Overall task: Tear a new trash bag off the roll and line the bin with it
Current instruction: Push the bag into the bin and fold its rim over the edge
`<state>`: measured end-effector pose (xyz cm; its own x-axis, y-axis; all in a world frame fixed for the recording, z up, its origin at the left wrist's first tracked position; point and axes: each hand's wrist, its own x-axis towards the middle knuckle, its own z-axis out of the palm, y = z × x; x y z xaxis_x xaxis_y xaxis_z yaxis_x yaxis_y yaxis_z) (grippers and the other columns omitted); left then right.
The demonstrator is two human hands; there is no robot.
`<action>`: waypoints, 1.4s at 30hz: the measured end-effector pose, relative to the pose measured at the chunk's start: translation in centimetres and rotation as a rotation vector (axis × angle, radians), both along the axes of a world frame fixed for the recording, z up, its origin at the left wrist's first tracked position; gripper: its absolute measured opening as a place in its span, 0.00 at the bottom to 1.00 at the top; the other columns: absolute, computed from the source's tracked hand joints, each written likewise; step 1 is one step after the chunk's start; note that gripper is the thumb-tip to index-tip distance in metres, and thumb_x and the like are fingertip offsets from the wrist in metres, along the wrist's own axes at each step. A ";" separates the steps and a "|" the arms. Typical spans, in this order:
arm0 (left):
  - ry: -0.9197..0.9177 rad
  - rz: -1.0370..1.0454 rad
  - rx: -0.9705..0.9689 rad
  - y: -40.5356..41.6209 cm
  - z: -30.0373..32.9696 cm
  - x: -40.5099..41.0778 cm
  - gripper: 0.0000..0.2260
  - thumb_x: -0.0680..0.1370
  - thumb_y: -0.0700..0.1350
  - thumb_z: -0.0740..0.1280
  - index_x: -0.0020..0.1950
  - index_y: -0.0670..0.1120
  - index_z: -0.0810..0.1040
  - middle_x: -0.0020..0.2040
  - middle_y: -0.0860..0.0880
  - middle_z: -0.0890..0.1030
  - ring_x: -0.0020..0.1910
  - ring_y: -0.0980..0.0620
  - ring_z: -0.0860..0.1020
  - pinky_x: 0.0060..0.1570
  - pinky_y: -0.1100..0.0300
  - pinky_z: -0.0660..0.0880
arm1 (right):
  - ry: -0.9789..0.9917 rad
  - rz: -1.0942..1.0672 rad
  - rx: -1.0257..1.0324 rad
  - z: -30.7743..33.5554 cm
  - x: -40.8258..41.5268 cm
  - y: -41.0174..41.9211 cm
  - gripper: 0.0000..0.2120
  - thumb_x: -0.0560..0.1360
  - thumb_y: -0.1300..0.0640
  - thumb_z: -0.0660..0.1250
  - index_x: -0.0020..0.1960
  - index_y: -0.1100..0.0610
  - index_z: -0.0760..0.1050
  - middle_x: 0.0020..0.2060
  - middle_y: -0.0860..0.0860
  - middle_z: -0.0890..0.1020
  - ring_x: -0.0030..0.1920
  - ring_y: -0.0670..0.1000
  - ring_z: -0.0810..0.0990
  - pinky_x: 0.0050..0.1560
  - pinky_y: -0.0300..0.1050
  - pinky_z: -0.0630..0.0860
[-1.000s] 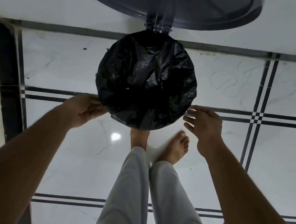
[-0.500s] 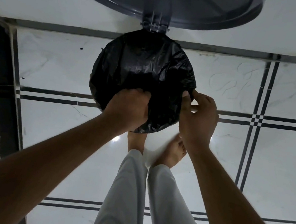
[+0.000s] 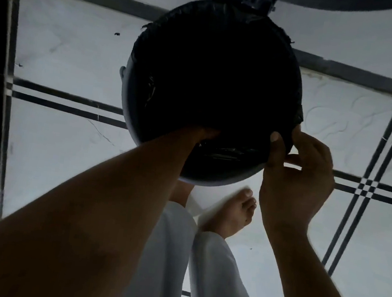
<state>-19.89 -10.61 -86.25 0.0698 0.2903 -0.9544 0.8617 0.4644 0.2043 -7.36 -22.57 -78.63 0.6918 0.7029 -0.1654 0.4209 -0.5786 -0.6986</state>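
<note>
While the round bin (image 3: 129, 114) stands on the white tiled floor (image 3: 65, 51) in the upper middle of the frame, the black trash bag (image 3: 214, 76) fills its mouth and is folded over the far and right parts of the rim. The left hand (image 3: 204, 134) is sunk inside the bag at the near edge, only the wrist showing, so whether it is clenched or loose cannot be told. The right hand (image 3: 293, 176), at the lower right of the bin, pinches the bag's edge between thumb and fingers at the rim. The open lid (image 3: 334, 2) shows at the top edge. Pale trouser legs (image 3: 210, 275) and a bare foot (image 3: 236, 213) lie below the bin.
</note>
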 end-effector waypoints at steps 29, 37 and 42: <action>-0.030 -0.225 0.569 -1.1 7.2 -2.8 0.12 0.83 0.43 0.65 0.65 0.44 0.82 0.60 0.40 0.85 0.59 0.38 0.83 0.61 0.48 0.80 | 0.204 -0.267 -0.184 3.4 -1.2 0.1 0.32 0.82 0.35 0.72 0.80 0.48 0.73 0.62 0.41 0.85 0.50 0.41 0.87 0.54 0.36 0.83; 0.066 0.616 0.749 -5.3 15.1 -10.2 0.05 0.81 0.45 0.73 0.54 0.47 0.80 0.47 0.52 0.84 0.48 0.52 0.82 0.54 0.60 0.77 | 0.728 -0.559 -0.444 5.7 -4.5 0.3 0.16 0.79 0.44 0.79 0.60 0.53 0.85 0.37 0.43 0.90 0.45 0.52 0.92 0.48 0.51 0.88; -0.020 1.123 0.391 -5.6 14.4 -11.0 0.05 0.77 0.44 0.74 0.53 0.50 0.87 0.46 0.48 0.86 0.49 0.46 0.85 0.66 0.41 0.82 | 0.630 -0.698 -0.423 6.8 -4.7 1.3 0.14 0.80 0.46 0.71 0.44 0.57 0.80 0.24 0.41 0.81 0.33 0.46 0.85 0.50 0.60 0.88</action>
<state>-30.86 -16.18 -71.85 -0.3961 0.4698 -0.7889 0.0073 0.8608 0.5089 -12.07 -21.29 -71.79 0.6256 -0.0221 -0.7798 -0.4750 -0.8038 -0.3583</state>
